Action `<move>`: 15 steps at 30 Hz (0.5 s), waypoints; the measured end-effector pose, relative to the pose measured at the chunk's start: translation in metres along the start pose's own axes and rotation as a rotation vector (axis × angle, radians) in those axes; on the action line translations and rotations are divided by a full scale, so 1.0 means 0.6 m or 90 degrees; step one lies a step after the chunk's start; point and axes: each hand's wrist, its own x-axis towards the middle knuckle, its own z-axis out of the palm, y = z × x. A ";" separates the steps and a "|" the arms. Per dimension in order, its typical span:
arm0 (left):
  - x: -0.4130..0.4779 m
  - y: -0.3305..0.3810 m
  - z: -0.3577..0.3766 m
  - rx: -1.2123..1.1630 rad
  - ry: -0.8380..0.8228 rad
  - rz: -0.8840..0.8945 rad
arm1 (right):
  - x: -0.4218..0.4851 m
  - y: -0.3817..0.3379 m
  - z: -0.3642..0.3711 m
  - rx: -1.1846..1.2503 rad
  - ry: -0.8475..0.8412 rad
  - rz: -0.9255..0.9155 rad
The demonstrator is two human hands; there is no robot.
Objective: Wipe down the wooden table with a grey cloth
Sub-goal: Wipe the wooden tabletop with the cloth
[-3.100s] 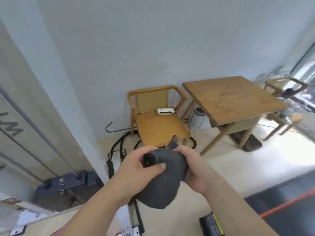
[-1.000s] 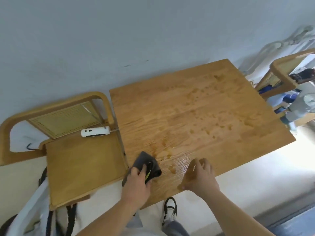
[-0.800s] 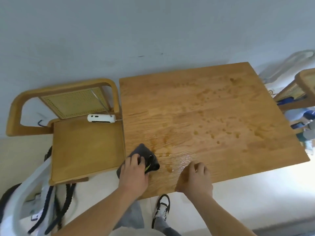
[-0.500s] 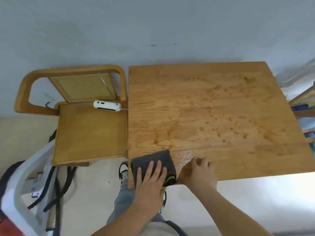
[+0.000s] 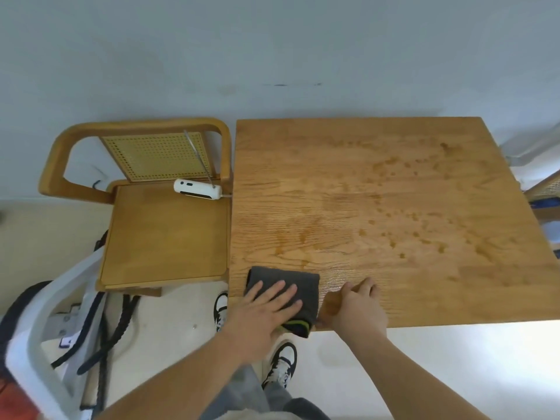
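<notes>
The grey cloth (image 5: 285,274) lies folded into a thick pad at the near-left corner of the surface (image 5: 394,192), its near end drooping a little over the surface's near edge, where a yellow-green trim shows. My left hand (image 5: 263,316) lies flat on top of it, fingers (image 5: 280,291) straight and spread, pressing the pad down instead of gripping it. My right hand (image 5: 356,310) rests on the surface's near edge just right of the cloth, fingers loosely curled and holding nothing that I can see; I cannot tell whether the thumb touches the cloth's right side. I judge the cloth to be soft, light and limp. It would bunch or unfold if I dragged it by a corner, so a broad palm over the middle of the fold looks like the right hold, with the overhanging end drawn back onto the wood first. The surface looks smooth, and darker spots (image 5: 409,231) that read as damp are scattered from its middle toward its far-right part. The cloth should slide easily there, and a steady downward press will matter more than grip. Wiping looks barely begun, since most of the surface beyond the near-left corner is untouched.
</notes>
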 end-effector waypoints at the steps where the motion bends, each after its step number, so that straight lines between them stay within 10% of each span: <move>1: 0.010 -0.024 -0.006 0.015 0.001 -0.008 | 0.001 -0.001 -0.004 0.000 -0.006 0.003; 6: 0.059 0.002 -0.035 -0.125 0.081 -0.241 | 0.001 -0.010 -0.014 -0.031 -0.034 0.008; 15: 0.048 -0.051 -0.030 0.055 -0.018 0.064 | 0.011 0.005 0.010 -0.001 0.010 -0.020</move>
